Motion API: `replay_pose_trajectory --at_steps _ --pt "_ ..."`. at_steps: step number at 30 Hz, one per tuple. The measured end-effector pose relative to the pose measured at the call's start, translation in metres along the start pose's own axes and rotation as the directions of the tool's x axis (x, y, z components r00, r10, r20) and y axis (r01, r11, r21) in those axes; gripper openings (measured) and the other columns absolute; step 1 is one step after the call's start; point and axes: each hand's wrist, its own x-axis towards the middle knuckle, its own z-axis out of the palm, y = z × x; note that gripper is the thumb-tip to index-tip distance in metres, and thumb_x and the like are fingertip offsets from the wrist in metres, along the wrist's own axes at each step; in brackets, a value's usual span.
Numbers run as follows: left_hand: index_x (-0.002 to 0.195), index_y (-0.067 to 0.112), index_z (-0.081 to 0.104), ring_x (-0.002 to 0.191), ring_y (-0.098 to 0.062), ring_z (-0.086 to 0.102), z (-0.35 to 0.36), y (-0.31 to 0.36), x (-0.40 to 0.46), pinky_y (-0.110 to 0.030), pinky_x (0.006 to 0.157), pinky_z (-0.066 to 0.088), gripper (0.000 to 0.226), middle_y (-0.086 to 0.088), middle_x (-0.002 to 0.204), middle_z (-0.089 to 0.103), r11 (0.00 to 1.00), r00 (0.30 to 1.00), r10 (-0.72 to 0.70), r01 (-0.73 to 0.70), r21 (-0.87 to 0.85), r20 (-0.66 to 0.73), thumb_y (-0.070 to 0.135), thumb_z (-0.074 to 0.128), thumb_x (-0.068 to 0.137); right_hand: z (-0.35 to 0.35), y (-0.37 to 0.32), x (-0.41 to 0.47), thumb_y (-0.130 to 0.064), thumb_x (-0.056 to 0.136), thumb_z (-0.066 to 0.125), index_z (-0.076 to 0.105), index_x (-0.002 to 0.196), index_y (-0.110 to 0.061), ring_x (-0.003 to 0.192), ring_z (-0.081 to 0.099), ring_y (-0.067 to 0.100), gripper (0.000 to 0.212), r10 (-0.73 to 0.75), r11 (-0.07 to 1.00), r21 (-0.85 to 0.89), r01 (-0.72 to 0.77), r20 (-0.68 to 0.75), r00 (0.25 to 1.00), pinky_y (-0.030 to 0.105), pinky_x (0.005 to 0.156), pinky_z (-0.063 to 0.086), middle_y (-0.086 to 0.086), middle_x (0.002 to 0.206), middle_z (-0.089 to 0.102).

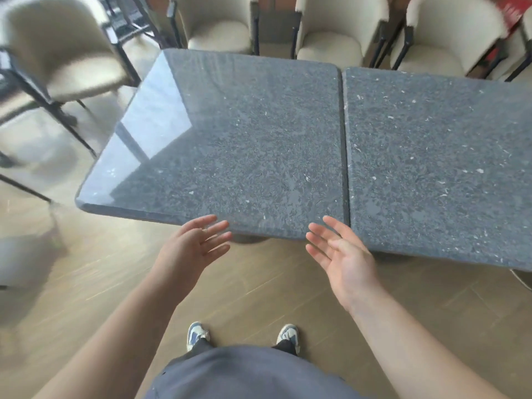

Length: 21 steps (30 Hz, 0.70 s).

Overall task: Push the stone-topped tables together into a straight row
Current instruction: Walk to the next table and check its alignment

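Standing square to the near edge, the person has both feet planted on the wooden floor [259,289], and that footing is worth using, since a stone top is likely heavy and better driven from the legs than the wrists. The left hand [191,249] hangs just short of the near edge of the left table [230,139], fingers spread and straight, holding nothing; the right hand [342,254] is likewise spread, palm turned inward, empty, just off the same edge close to the seam. Whether either fingertip touches the stone cannot be told. The two tops already lie side by side with only a thin dark seam [344,145] between them, which looks a little wider toward the near side. The near edge of the right table [437,156] also sits closer to the person than the left one's, though the wide lens may exaggerate this. The step in hand, as I judge it, is the last squaring-up, not a long shove. To do it well, lay both palms flat against the near edge of the left table, well apart so the top does not pivot, and press in short, even nudges, checking the seam and the front line after each. Keep fingers out of the seam: that gap is where a pinch would come. Beyond the tables stand cream chairs [339,33] close against the far edges; a hard push away from the body could knock into them, so go gently.
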Motion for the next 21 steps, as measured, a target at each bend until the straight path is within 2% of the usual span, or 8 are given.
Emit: replay_pose_trajectory --at_steps 4,7,10,12,15,19,21 --pt "0.123 0.004 0.062 0.1 -0.034 0.074 -0.081 0.042 -0.031 -0.046 0.087 0.058 0.042 -0.02 0.114 0.074 0.984 0.98 0.178 -0.179 0.0 -0.087 -0.01 0.034 0.096 0.093 0.028 -0.016 0.011 0.096 0.036 0.059 0.127 -0.011 0.101 0.07 0.024 0.045 -0.035 0.973 -0.217 0.081 0.209 0.977 0.039 0.093 0.055 0.014 0.109 0.074" --pt "0.121 0.005 0.064 0.098 -0.034 0.073 -0.162 0.08 -0.057 -0.047 0.087 0.058 0.042 -0.019 0.109 0.074 0.958 0.948 0.275 -0.285 -0.043 -0.16 -0.009 0.034 0.095 0.177 0.068 -0.03 0.012 0.096 0.036 0.059 0.127 -0.01 0.1 0.069 0.022 0.044 -0.01 0.949 -0.29 0.122 0.36 0.933 0.036 0.09 0.055 0.012 0.106 0.074" --pt "0.118 0.006 0.065 0.095 -0.034 0.074 -0.249 0.126 -0.084 -0.046 0.084 0.062 0.04 -0.017 0.102 0.076 0.915 0.896 0.39 -0.403 -0.022 -0.214 -0.009 0.038 0.093 0.266 0.121 -0.046 0.009 0.091 0.043 0.059 0.124 -0.008 0.094 0.069 0.019 0.04 -0.019 0.951 -0.267 0.157 0.456 0.89 0.032 0.084 0.058 0.007 0.097 0.074" --pt "0.112 0.012 0.069 0.094 -0.034 0.074 -0.301 0.155 -0.106 -0.042 0.082 0.062 0.034 -0.017 0.102 0.075 0.872 0.842 0.485 -0.484 0.067 -0.234 -0.001 0.05 0.086 0.322 0.156 -0.058 0.001 0.083 0.045 0.059 0.122 -0.008 0.09 0.069 0.018 0.042 -0.029 0.956 -0.239 0.169 0.498 0.867 0.029 0.079 0.058 0.005 0.092 0.073" --pt "0.106 0.022 0.072 0.094 -0.034 0.073 -0.362 0.193 -0.131 -0.038 0.082 0.06 0.031 -0.015 0.102 0.074 0.799 0.766 0.6 -0.56 0.217 -0.231 0.009 0.057 0.082 0.391 0.197 -0.073 -0.001 0.08 0.045 0.06 0.118 -0.01 0.089 0.067 0.02 0.042 -0.031 0.948 -0.249 0.2 0.553 0.833 0.029 0.077 0.056 0.006 0.091 0.071" --pt "0.105 0.026 0.071 0.095 -0.034 0.073 -0.421 0.23 -0.145 -0.041 0.084 0.057 0.031 -0.013 0.101 0.074 0.748 0.71 0.663 -0.613 0.256 -0.238 0.024 0.065 0.075 0.459 0.232 -0.09 -0.005 0.08 0.048 0.062 0.114 -0.015 0.089 0.066 0.02 0.039 -0.057 0.912 -0.284 0.295 0.625 0.778 0.033 0.079 0.054 0.005 0.092 0.07" --pt "0.109 0.023 0.069 0.097 -0.036 0.072 -0.443 0.243 -0.142 -0.041 0.085 0.058 0.032 -0.014 0.102 0.074 0.736 0.696 0.676 -0.631 0.244 -0.241 0.021 0.065 0.077 0.484 0.242 -0.094 -0.005 0.08 0.048 0.062 0.114 -0.016 0.089 0.066 0.02 0.038 -0.059 0.896 -0.297 0.331 0.658 0.75 0.033 0.079 0.055 0.005 0.092 0.07"
